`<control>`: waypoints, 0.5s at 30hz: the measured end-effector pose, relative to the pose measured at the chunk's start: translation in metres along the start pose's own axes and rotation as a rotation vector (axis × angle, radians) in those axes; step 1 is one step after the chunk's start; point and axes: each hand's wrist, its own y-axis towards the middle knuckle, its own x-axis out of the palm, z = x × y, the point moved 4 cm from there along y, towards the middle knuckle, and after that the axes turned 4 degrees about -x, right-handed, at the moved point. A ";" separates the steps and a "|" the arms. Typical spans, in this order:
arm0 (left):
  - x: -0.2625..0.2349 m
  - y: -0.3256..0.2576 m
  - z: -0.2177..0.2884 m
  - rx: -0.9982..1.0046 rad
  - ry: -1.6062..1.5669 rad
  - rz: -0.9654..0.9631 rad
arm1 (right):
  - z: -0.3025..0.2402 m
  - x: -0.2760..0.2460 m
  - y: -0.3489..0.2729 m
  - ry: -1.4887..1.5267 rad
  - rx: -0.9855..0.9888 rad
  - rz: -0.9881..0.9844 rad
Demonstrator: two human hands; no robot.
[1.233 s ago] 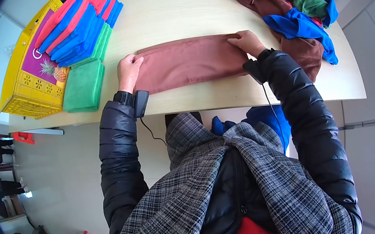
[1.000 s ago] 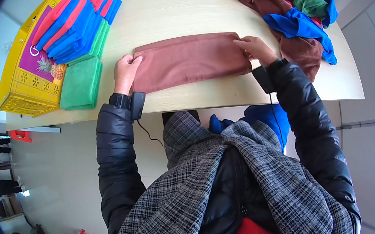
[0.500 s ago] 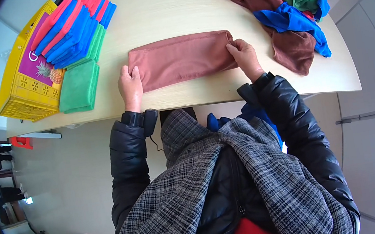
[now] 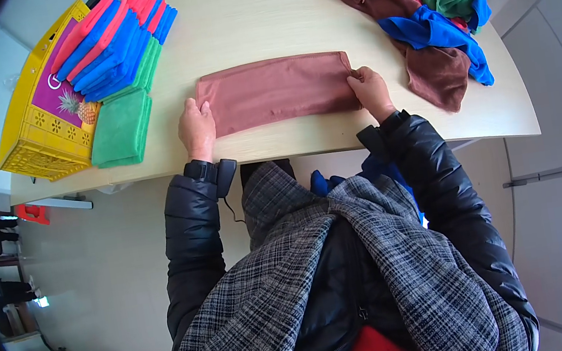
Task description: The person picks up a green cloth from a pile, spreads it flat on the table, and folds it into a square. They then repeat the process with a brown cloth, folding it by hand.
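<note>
A brown cloth (image 4: 279, 92), folded into a long flat strip, lies across the table in front of me. My left hand (image 4: 197, 126) pinches its left end, thumb on top. At the opposite end, my right hand (image 4: 372, 91) grips the lower right edge between thumb and fingers. The cloth is stretched out fairly smooth between both hands. The fingers beneath the cloth are partly hidden.
At the left, stacked folded cloths in red and blue (image 4: 110, 52) lean by a yellow basket (image 4: 44, 149), with folded green cloths (image 4: 122, 130) nearest me. A loose heap of brown, blue and green cloths (image 4: 416, 10) covers the table's far right.
The cloth's upper right corner, earlier under my right thumb, now lies free and flat. My right hand has slid slightly down along that end. The left hand keeps its hold.
</note>
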 end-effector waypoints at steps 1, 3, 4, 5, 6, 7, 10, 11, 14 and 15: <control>-0.002 0.001 0.000 -0.006 0.008 -0.018 | -0.011 -0.002 -0.001 -0.024 0.014 -0.023; -0.002 0.001 0.000 0.001 0.000 -0.009 | -0.022 -0.005 -0.004 -0.050 0.030 -0.043; -0.002 0.002 0.001 0.010 -0.007 0.001 | -0.024 -0.005 -0.005 -0.074 0.047 -0.062; -0.001 0.002 0.001 0.017 -0.013 0.010 | -0.024 -0.006 -0.007 -0.098 0.064 -0.083; -0.001 0.002 0.000 0.021 -0.014 0.008 | -0.023 -0.007 -0.009 -0.098 0.067 -0.079; -0.001 0.001 -0.001 0.022 -0.013 0.009 | -0.020 -0.007 -0.011 -0.070 0.071 -0.099; -0.001 0.001 -0.001 0.027 -0.013 0.008 | -0.008 -0.007 -0.014 -0.014 0.082 -0.135; -0.001 0.001 0.000 0.029 -0.018 0.006 | -0.002 -0.007 -0.014 0.018 0.091 -0.137; 0.000 0.002 0.001 0.035 -0.028 0.000 | 0.005 -0.008 -0.012 0.081 0.110 -0.140; 0.001 0.002 -0.001 0.028 -0.023 -0.004 | 0.002 -0.010 -0.011 0.070 0.095 -0.097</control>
